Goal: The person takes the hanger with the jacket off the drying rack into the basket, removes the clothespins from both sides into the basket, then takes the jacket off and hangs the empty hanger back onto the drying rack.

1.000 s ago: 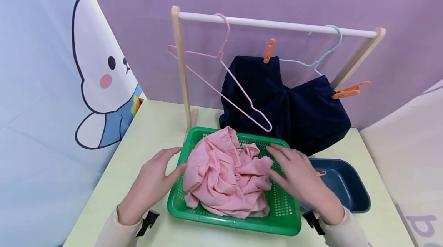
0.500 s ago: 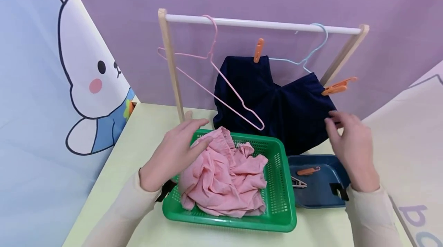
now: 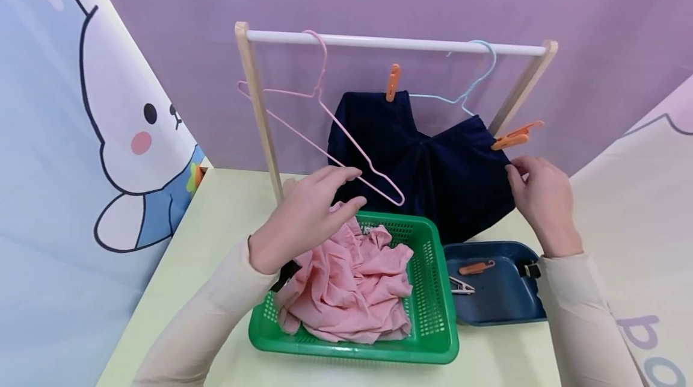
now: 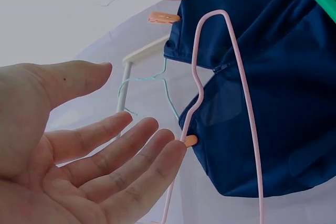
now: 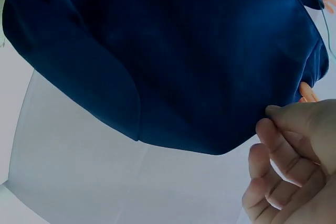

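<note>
A dark blue garment (image 3: 460,182) with a short zip (image 4: 222,67) hangs from a light blue hanger (image 3: 460,98). One orange clothes peg (image 3: 393,83) grips its upper left and another orange peg (image 3: 511,136) its upper right. My right hand (image 3: 545,200) pinches the garment's right edge, just below that peg, between thumb and forefinger. With fingers spread loosely and nothing held, my left hand (image 3: 308,212) hovers over the left of the green basket (image 3: 433,348). It is close to the lower part of the pink hanger (image 3: 346,134), which bears no clothing.
Crumpled pink cloth (image 3: 352,297) lies in the basket. A dark blue tray (image 3: 503,297) to its right holds an orange peg (image 3: 476,268) and a pale peg (image 3: 461,286). Both hangers hook over the rack's white rail (image 3: 395,43), with a wooden post (image 3: 260,110) at left.
My right hand has gone from above the basket to the garment's right edge and now pinches it. My left hand has risen rightward towards the pink hanger. The head view has shifted slightly.
</note>
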`<state>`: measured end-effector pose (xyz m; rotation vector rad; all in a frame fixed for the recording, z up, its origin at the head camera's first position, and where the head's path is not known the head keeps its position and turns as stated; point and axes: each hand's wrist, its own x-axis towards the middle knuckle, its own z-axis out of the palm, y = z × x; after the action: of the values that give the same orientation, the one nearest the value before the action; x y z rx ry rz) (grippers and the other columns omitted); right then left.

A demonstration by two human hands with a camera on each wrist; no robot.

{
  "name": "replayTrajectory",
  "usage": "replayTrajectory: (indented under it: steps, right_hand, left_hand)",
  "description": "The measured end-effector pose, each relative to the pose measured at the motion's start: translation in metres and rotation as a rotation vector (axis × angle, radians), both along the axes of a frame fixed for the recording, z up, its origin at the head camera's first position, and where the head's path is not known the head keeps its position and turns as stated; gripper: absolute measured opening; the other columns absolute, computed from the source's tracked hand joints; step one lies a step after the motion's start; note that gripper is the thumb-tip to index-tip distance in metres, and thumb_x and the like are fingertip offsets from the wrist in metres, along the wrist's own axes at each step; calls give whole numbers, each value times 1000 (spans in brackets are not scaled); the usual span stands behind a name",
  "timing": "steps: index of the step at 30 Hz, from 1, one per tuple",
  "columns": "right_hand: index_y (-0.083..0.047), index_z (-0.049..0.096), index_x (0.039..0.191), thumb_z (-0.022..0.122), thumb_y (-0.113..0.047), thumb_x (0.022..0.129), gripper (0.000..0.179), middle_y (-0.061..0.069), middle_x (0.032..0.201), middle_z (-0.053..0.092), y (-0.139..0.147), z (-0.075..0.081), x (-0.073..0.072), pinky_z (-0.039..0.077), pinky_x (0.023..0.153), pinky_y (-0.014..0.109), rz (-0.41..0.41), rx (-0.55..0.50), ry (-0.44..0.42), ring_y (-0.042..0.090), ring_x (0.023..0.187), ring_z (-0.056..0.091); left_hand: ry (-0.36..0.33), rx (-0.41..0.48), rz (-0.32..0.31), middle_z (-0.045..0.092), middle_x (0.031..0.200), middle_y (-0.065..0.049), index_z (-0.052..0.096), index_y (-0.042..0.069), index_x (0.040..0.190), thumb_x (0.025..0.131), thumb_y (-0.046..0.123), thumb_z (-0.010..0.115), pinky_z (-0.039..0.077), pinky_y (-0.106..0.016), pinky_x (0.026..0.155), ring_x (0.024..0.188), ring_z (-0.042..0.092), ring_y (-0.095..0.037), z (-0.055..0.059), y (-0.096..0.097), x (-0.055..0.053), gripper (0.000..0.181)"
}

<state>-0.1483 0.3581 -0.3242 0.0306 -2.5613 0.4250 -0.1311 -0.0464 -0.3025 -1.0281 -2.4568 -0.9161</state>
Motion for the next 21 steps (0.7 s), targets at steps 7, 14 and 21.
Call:
replayTrajectory:
  steps: [7,14,21]
  right_hand:
    - [6,67,101,57,-14,101,23,26,91,63,-5,-1,-2,43,72,59,-32,-29,149,43,85,58]
    - [7,67,100,58,-14,101,23,26,88,63,-3,1,-4,43,70,61,-50,-22,259,44,82,58]
    - [9,66,97,58,-14,100,24,26,83,60,-1,14,-3,40,67,58,-51,-17,352,43,79,56]
  left_hand:
    - [-8,14,5,64,126,-13,63,2,130,96,25,70,59,-32,75,94,70,-19,0,0,-1,42]
    - [-5,22,20,66,121,-13,63,1,128,95,23,73,59,-32,73,85,68,-19,-1,-3,-2,41]
    - [6,55,11,66,120,-14,62,-1,128,94,21,73,58,-34,79,89,66,-21,1,-5,-3,42]
